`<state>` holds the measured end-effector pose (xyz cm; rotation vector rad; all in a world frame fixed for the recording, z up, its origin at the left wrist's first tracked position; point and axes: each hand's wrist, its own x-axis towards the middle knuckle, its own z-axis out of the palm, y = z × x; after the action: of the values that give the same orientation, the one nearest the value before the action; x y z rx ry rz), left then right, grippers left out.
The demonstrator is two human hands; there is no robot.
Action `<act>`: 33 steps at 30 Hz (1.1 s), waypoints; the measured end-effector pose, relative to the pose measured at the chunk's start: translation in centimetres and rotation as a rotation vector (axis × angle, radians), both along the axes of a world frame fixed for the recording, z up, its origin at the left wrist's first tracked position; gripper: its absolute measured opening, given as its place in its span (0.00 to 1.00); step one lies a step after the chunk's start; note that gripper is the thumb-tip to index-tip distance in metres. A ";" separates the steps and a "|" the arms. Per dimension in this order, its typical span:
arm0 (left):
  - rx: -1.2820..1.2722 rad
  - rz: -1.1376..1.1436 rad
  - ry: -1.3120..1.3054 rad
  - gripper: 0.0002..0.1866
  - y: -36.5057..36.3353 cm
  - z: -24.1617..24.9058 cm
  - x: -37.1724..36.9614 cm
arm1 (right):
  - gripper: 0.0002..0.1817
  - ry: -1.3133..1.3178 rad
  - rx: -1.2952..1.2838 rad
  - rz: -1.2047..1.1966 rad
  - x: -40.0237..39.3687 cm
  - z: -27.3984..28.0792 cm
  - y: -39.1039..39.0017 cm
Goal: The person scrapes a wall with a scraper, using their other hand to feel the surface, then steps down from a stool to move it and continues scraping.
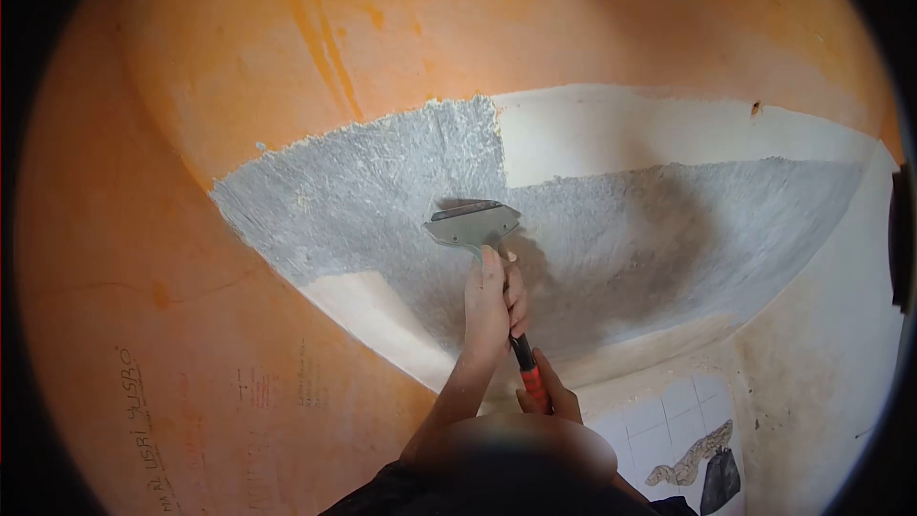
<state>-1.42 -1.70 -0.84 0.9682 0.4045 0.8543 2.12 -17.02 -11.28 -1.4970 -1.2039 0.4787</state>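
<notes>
Both of my hands are on a long-handled scraper [473, 226]. Its wide metal head and dark blade lie at or very close to a rough grey stripped patch [368, 186] of the wall. My left hand [490, 301] is closed round the upper handle, just under the head. Lower down, my right hand [559, 390] grips the handle near its red and black grip [535, 390]. Part of the right hand is hidden by a blurred area at the bottom.
Orange paint [220, 48] surrounds the grey patch. A smooth white strip [621, 124] borders it above right, and a pale strip [382, 315] lies below left. Handwriting [148, 430] marks the lower left wall. At lower right, a dark object [721, 480] rests on a pale gridded surface.
</notes>
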 end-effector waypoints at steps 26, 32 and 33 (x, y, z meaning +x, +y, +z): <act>0.215 0.077 -0.064 0.24 1.2 4.0 1.1 | 0.28 0.473 0.009 0.118 -0.6 3.2 -0.2; 0.181 0.089 -0.123 0.22 0.8 3.5 1.7 | 0.27 0.456 -0.011 0.104 0.3 4.6 -0.6; 0.177 0.086 -0.123 0.22 0.7 3.4 1.6 | 0.27 0.430 -0.008 0.110 0.6 5.0 -0.6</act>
<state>0.19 -0.95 2.58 1.0604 0.2700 1.0356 2.73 -17.62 -6.27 -1.2547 -0.9448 0.8332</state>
